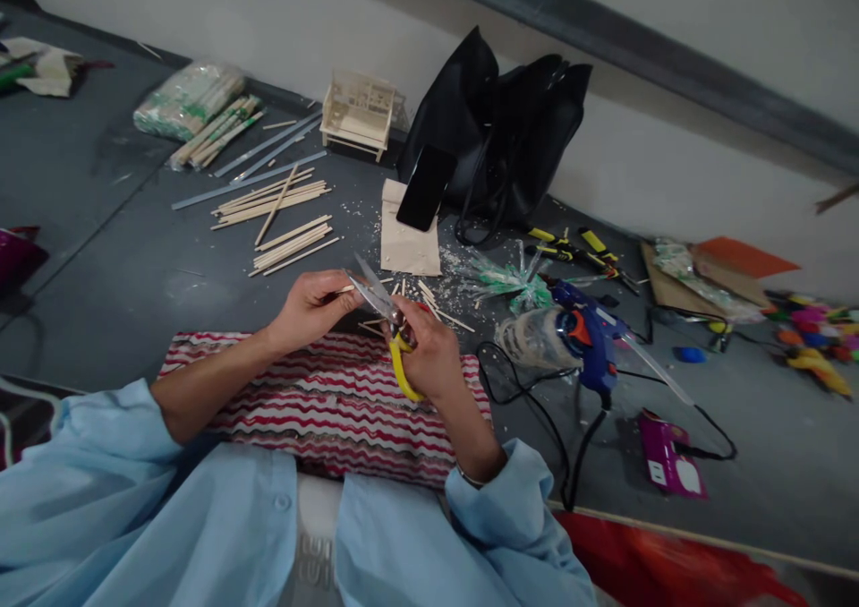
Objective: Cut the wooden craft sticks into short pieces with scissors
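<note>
Yellow-handled scissors (404, 365) are in my right hand (435, 349), blades parted and pointing up and left. My left hand (317, 306) pinches a thin wooden stick (346, 290), its end by the blades; most of it is hidden by the fingers. Both hands are above a red-and-white striped cloth (328, 410) at the table's front edge. Short cut stick pieces (429, 298) and crumbs lie just beyond the scissors. Two groups of longer wooden sticks (288, 244) rest further off to the left. A small wooden model bench (359, 115) stands at the back.
A black bag (500, 132) leans on the wall, with a phone (426, 186) against it. Right of me, a blue glue gun (594, 338) lies on a plastic bottle (530, 337), its black cable looping near my right arm. Pliers (570, 251) and a purple box (667, 455) lie beyond.
</note>
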Demonstrator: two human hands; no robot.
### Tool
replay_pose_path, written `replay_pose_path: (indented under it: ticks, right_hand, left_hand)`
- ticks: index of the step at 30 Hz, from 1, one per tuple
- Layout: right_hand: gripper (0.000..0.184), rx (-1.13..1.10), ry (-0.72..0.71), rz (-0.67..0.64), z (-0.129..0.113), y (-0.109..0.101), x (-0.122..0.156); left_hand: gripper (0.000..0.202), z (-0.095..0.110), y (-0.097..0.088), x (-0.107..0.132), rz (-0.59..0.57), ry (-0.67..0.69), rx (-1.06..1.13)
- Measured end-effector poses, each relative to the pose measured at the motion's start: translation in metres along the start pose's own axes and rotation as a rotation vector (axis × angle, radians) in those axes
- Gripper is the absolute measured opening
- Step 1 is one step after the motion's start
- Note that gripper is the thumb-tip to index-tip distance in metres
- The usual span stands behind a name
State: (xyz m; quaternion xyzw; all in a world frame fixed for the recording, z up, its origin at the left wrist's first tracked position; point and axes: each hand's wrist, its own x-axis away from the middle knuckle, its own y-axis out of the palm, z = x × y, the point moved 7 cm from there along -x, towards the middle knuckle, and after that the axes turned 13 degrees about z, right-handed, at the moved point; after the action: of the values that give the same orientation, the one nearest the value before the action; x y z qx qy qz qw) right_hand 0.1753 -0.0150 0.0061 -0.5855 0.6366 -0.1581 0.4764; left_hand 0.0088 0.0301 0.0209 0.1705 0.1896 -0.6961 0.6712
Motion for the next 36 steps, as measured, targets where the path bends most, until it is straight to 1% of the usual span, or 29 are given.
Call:
replay_pose_path:
  ticks: [5, 8, 10, 13, 16, 19, 23, 31, 34, 36]
  right_hand:
    - [0.036, -0.053, 0.036, 0.031, 0.003, -0.001, -0.002]
    - [0.038, -0.056, 0.055, 0.111, 0.007, -0.006, -0.005]
    - [0.04, -0.041, 0.034, 0.135, 0.008, -0.008, -0.007]
    - [0.041, -0.019, -0.019, 0.089, 0.004, -0.006, -0.008]
    - [0.04, 0.006, -0.047, 0.04, 0.001, -0.003, -0.008]
    - [0.04, 0.02, -0.054, 0.034, -0.001, -0.003, -0.007]
    - [0.041, 0.02, -0.072, 0.028, -0.003, -0.004, -0.007]
    - [0.042, 0.032, -0.053, -0.033, -0.001, -0.003, -0.009]
    - [0.04, 0.035, -0.056, -0.024, 0.0, -0.003, -0.008]
    - [0.039, 0.039, -0.033, -0.025, 0.003, -0.002, -0.006]
  left_hand:
    - [0.026, 0.003, -0.001, -0.002, 0.006, 0.022, -0.055]
    - [0.03, 0.0, -0.002, -0.004, -0.008, -0.023, -0.1]
    - [0.034, -0.001, -0.002, -0.005, -0.033, -0.048, -0.107]
    - [0.038, -0.002, 0.0, -0.005, -0.069, -0.049, -0.092]
    - [0.037, -0.005, 0.002, -0.002, -0.118, -0.057, -0.047]
    - [0.037, -0.01, 0.004, 0.0, -0.15, -0.077, 0.007]
    - [0.039, -0.014, 0.004, 0.001, -0.164, -0.1, 0.011]
    - [0.041, -0.007, 0.004, -0.004, -0.179, -0.09, -0.003]
    - [0.043, -0.006, 0.003, -0.005, -0.176, -0.08, -0.026]
    - [0.043, -0.003, 0.005, -0.004, -0.189, -0.055, -0.044]
